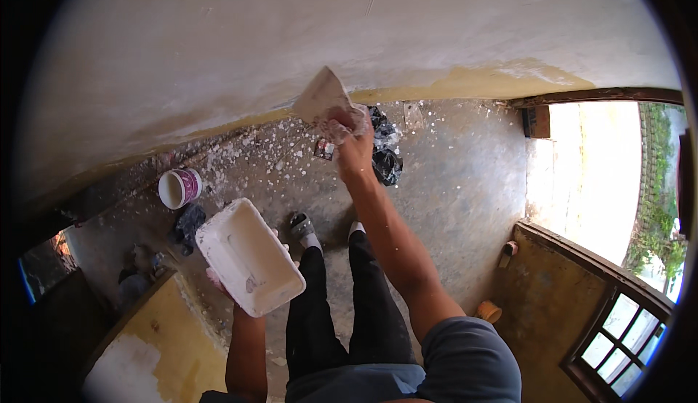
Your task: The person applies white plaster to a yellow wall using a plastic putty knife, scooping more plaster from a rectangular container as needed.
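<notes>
My left hand (217, 281) grips a white rectangular plastic tub (251, 257) from below, its fingertips showing along the right rim. Pale putty smears line the tub, with a small greyish lump near its lower end. Ahead, my right hand (349, 137), caked with putty, is closed around a wide putty knife (320, 96). The putty-covered blade points up and left, close to the plastered wall (349, 25); whether it touches cannot be told. The knife's handle is hidden inside my fist.
White crumbs litter the concrete floor (451, 177) along the wall's foot. A white and purple bucket (179, 188) stands at left beside a dark bag (189, 225). Black plastic bags (387, 163) lie beyond my right forearm. At right are a bright doorway (582, 177) and a window (622, 337).
</notes>
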{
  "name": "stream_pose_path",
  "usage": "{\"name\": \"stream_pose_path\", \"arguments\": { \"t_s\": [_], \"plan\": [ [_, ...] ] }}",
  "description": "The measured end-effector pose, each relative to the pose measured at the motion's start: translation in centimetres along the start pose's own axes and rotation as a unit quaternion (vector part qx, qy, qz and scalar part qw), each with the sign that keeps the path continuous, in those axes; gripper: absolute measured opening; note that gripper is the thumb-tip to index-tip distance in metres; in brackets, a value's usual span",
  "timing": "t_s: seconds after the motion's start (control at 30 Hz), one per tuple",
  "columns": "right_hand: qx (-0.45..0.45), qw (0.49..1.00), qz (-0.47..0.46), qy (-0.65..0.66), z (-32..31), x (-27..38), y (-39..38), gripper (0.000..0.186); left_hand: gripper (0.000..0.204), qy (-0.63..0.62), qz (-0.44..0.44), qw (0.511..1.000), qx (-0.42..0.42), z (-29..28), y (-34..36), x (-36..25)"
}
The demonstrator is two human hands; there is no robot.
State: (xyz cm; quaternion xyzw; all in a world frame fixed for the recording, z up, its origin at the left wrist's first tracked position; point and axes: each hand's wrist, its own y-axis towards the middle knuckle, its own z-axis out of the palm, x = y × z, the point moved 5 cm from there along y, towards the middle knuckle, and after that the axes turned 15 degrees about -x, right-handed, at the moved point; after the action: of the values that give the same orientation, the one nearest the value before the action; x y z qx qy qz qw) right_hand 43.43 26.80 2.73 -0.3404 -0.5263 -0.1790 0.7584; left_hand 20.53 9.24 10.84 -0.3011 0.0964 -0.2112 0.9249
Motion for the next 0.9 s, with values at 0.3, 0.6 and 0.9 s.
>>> {"name": "stream_pose_path", "arguments": {
  "t_s": [0.3,0.6,0.9],
  "plan": [
    [-0.328,0.878,-0.250,-0.242,-11.1,8.2,17.1,0.016,0.112,-0.049,0.002,0.999,0.015,-3.7,-1.6,-1.5],
    [-0.239,0.831,-0.350,-0.361,-1.9,-4.5,11.6,0.029,0.106,-0.038,-0.008,0.999,0.017,-6.8,-1.6,-3.4],
    [-0.072,0.996,0.044,0.029,3.5,-16.4,2.3,0.024,0.112,-0.077,0.005,0.997,-0.001,-7.0,-2.3,-5.4]
  ]
}}
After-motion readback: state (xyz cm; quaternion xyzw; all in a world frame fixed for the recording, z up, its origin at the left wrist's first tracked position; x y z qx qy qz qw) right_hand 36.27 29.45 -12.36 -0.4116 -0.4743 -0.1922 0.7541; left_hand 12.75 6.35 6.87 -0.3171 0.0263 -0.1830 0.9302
